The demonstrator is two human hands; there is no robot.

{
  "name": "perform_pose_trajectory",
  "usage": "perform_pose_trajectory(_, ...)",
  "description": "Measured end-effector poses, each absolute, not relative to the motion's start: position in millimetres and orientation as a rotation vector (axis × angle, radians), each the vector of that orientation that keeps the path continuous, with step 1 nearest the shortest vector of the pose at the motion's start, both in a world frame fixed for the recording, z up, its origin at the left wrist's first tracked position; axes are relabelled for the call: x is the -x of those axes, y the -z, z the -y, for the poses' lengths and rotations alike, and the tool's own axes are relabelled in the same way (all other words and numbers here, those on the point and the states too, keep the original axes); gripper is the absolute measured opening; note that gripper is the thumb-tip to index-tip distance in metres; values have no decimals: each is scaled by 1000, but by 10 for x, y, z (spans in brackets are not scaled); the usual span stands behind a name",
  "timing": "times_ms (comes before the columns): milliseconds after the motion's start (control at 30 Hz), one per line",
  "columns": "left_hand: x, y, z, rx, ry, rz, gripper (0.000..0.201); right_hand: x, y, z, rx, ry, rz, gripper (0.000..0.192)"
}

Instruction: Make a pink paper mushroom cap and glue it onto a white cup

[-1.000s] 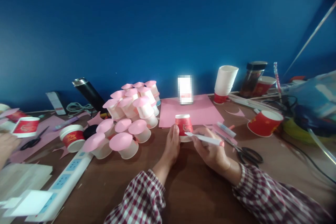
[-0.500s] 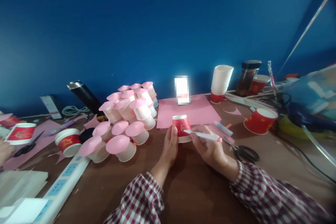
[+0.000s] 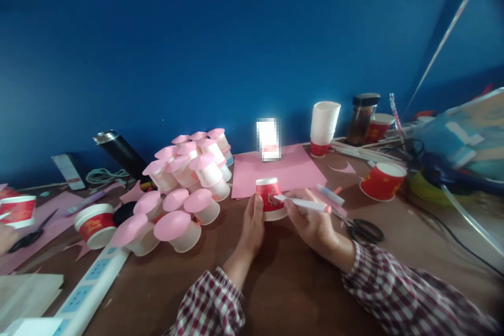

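Left hand (image 3: 252,223) cups the side of an inverted red paper cup (image 3: 270,198), apparently to steady it. Right hand (image 3: 311,223) is closed around a white marker (image 3: 304,203); its long axis runs crosswise, tip leftward touching the cup wall. Cup stands mid-table, base up, just before the pink paper sheet (image 3: 291,165). Scissors (image 3: 364,230) lie to the right; pink-capped cups (image 3: 185,178) cluster at left.

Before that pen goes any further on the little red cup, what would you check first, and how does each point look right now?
1. Left hand steadies the upside-down red cup: ok.
2. Right hand grips the white pen: ok.
3. Pen tip meets the cup's side: cannot tell.
4. Cup stands flat on the table: ok.
5. Scissors lie close by the right hand: not ok.
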State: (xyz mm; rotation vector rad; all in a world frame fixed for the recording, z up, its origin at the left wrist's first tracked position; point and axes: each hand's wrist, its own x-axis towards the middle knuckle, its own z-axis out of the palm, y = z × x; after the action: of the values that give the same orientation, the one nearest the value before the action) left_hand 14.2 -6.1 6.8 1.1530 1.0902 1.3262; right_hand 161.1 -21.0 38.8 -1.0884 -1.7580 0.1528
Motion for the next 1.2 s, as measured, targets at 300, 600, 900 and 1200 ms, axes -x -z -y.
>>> perform_pose_trajectory(300,-141,-92,63,-1090,-1329,-1098,42,-1622,-345,164,1044,-225,1711,13)
perform_pose_trajectory(600,-122,-78,74,-1179,-1276,-1155,44,-1639,-372,173,1089,-188,1707,8)
perform_pose_trajectory(900,-94,-50,71,-1127,-1336,-1064,35,-1677,-354,119,1149,-136,1694,9)
perform_pose_trajectory(1200,-81,-22,67,-862,-1410,-1133,28,-1680,-265,92,1145,-329,1564,11)
